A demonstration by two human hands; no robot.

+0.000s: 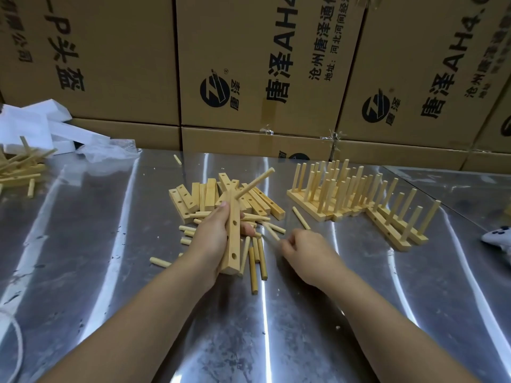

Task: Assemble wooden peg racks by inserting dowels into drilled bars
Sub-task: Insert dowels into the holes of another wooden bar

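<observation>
Above the steel table (pixel 110 244), left hand (pixel 213 236) grips a drilled bar (pixel 233 239) with one inserted dowel (pixel 255 182). Right hand (pixel 307 252), held apart, pinches a loose dowel (pixel 272 234) lying beside the bar.

Bars (pixel 221 197) left of racks (pixel 356 200), on table (pixel 304 313)

Pale yellow wooden bars (pixel 193 199) and dowels (pixel 253 272), silver table (pixel 110 272), brown black-printed cartons (pixel 262 64).
</observation>
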